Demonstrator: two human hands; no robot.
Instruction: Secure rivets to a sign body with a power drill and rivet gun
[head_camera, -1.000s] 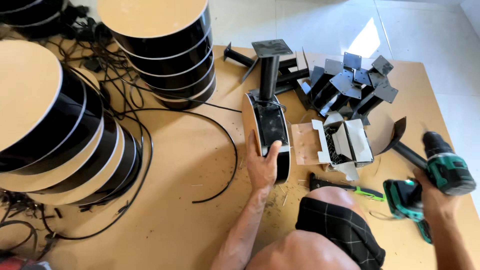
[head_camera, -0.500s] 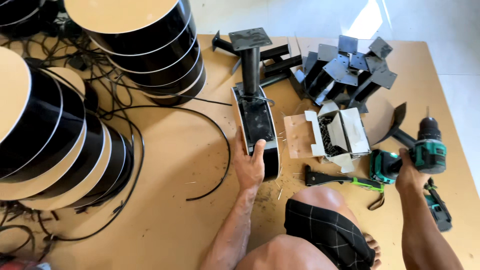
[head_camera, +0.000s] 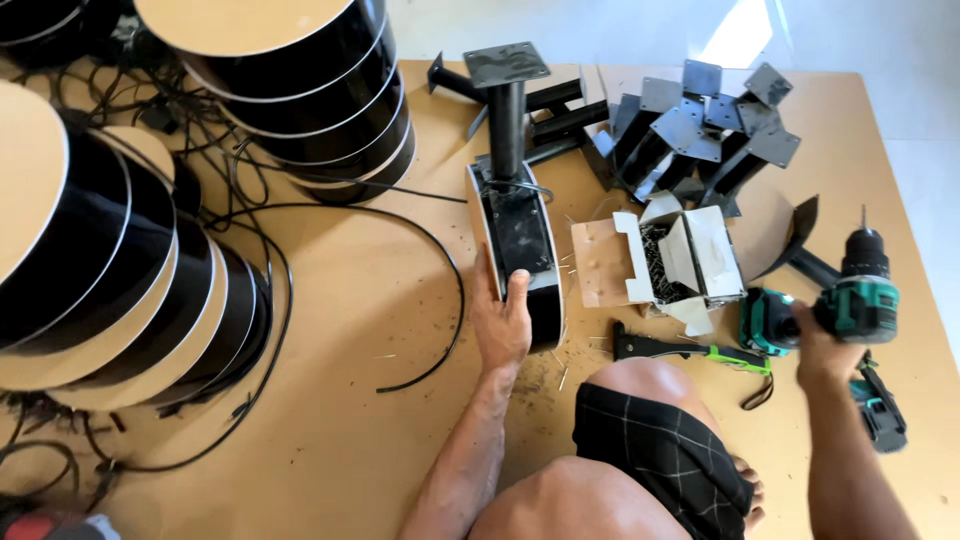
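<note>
My left hand (head_camera: 503, 318) grips the near rim of a round black-sided drum (head_camera: 518, 238) that stands on its edge on the board floor. A black metal post with a square plate (head_camera: 506, 88) rises from the drum's far side. My right hand (head_camera: 822, 342) holds a green and black cordless drill (head_camera: 862, 290) by its handle, with the bit pointing up, to the right of the drum. Between the two hands lies an opened cardboard box of screws (head_camera: 668, 262).
Stacks of round black drums with pale tops (head_camera: 290, 75) (head_camera: 90, 260) stand at the left among loose black cables (head_camera: 430, 290). A pile of black metal brackets (head_camera: 700, 130) lies at the back right. A second green drill (head_camera: 880, 405) and a black and green hand tool (head_camera: 680, 350) lie near my knee (head_camera: 650, 390).
The drill in my right hand has moved from low at the right edge up and in towards the screw box. My left hand has stayed on the drum's rim.
</note>
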